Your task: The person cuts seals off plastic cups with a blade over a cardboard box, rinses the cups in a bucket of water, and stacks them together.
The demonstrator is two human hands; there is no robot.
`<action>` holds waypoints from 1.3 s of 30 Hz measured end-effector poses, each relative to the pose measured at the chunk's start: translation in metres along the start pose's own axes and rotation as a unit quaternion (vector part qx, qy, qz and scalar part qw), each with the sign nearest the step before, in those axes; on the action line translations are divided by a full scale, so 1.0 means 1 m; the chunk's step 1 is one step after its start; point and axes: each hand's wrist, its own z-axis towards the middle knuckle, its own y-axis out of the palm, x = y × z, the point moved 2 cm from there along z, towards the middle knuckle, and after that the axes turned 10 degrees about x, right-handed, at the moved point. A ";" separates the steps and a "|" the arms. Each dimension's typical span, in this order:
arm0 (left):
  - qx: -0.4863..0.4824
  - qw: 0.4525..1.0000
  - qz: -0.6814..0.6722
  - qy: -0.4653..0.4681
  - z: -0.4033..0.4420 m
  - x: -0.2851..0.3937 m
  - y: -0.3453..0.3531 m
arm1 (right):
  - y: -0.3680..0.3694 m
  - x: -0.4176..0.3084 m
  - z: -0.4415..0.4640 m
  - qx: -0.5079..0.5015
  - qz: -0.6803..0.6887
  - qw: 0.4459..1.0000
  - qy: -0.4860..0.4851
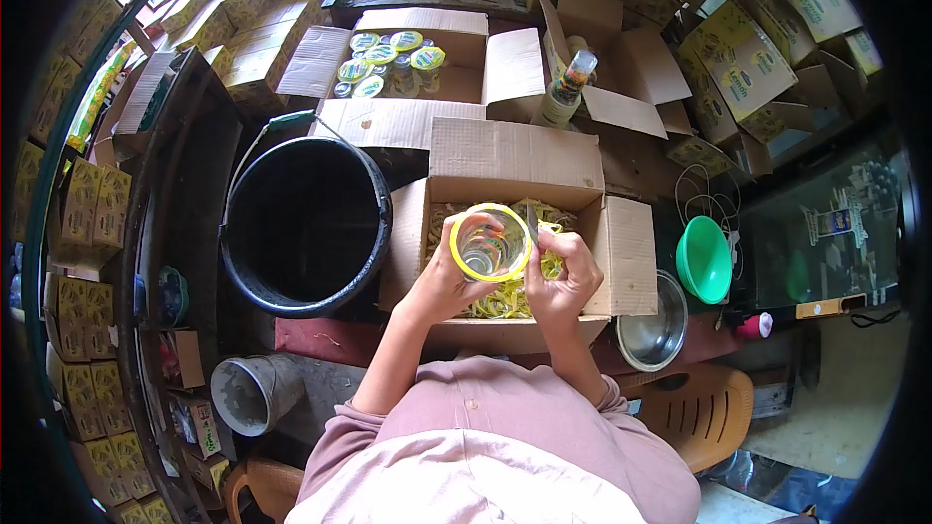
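A clear cup with a yellow rim is near the middle of the frame, its round mouth toward the camera. The left hand is wrapped around its left side, fingers curled about the wall. The right hand pinches a small dark blade narrowly between thumb and fingers, at the right edge of the rim.

Beneath both hands an open cardboard box contains a tangle of yellow strips. Left of it is a black bucket with its handle raised; to the right are a metal bowl and a green bowl.

At upper centre, a second open box holds several cups with yellow-rimmed tops, and a bottle leans just right of it. Printed yellow cartons are stacked at upper right. A grey bucket sits at lower left, and an orange chair at lower right.
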 end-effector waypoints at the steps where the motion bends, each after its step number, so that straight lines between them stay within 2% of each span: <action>1: -0.005 1.000 0.003 0.000 0.000 0.000 -0.001 | 0.000 0.000 0.001 -0.001 0.003 1.000 -0.002; 10: -0.026 0.998 -0.046 -0.020 0.002 -0.003 -0.002 | -0.004 -0.001 0.000 -0.027 0.023 0.999 0.005; 19: -0.043 0.999 -0.025 -0.014 0.006 0.002 -0.005 | -0.005 -0.001 0.001 -0.031 0.027 0.999 0.006; 22: -0.053 0.996 -0.051 -0.043 0.006 0.006 -0.004 | -0.005 -0.003 0.002 -0.032 0.025 0.999 0.003; 25: -0.071 0.997 -0.014 -0.002 0.007 0.005 -0.007 | -0.006 -0.003 0.002 -0.038 0.023 0.999 -0.001; 28: -0.072 0.994 -0.082 -0.030 0.004 0.002 -0.005 | -0.007 -0.001 0.002 -0.053 0.024 0.998 -0.001; 34: -0.028 0.993 -0.119 -0.009 0.004 0.007 0.000 | -0.006 -0.001 0.002 -0.044 0.031 0.999 0.002; 39: 0.008 0.986 -0.154 -0.061 0.004 0.001 0.006 | -0.009 -0.002 -0.008 -0.014 0.049 0.997 0.055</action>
